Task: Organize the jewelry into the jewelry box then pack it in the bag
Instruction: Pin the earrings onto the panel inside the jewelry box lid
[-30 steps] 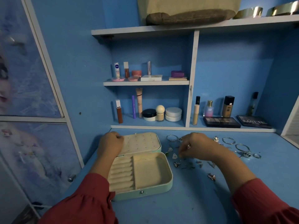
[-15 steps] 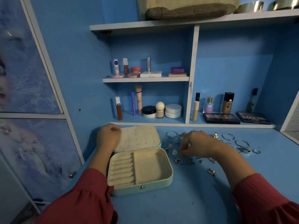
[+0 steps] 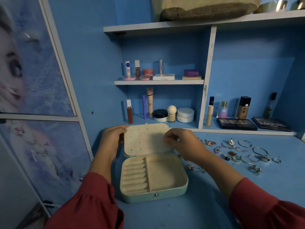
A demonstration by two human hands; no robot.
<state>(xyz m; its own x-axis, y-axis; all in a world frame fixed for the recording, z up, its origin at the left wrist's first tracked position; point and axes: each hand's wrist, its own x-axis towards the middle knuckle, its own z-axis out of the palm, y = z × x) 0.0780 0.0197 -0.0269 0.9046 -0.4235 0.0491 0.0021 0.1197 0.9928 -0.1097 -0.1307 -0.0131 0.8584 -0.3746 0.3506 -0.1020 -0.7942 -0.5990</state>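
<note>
Cream-lined and stiff, the open box [image 3: 154, 176] sits near centre, left hand [image 3: 112, 139] gripping its lid's left edge, right hand [image 3: 179, 142] pinching something unclear at the lid, while light, slippery jewelry [image 3: 244, 154] lies right, best pinched singly.

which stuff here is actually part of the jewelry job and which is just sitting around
Part of the job:
- jewelry box, open
- perforated lid panel, held by left hand
- right hand, fingers curled at the panel
- rings and bangles on the desk
- bag on top shelf

Just lying about:
- eyeshadow palettes
- perfume bottle
- foundation bottle
- cream jars
</note>
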